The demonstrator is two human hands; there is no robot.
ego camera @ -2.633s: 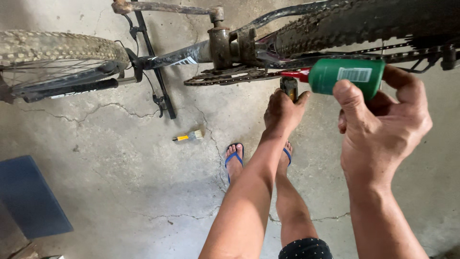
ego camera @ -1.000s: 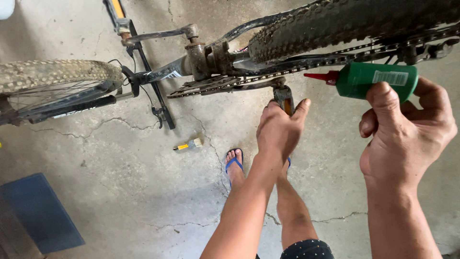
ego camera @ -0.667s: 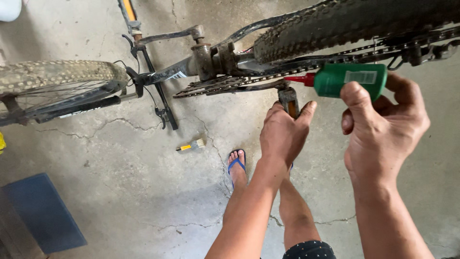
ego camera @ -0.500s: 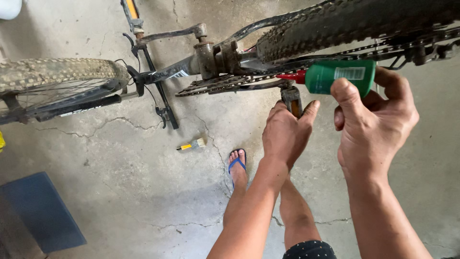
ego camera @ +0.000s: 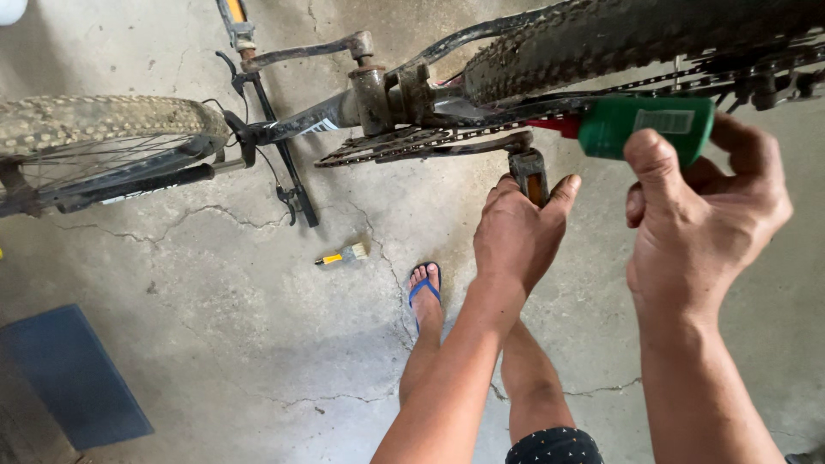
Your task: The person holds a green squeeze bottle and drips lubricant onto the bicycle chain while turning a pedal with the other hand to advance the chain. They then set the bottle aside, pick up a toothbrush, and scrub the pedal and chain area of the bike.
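Green plastic bottle, one, red nozzle at the chain, upper right, grasped by right hand. Left hand clasps one black pedal. Two knobbly tyres; one small brush on cracked concrete.

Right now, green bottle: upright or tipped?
Tipped. The green bottle lies about level in the right hand, red nozzle pointing left at the chain. Left hand holds the pedal.

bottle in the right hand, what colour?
Green bottle with red nozzle, head view.
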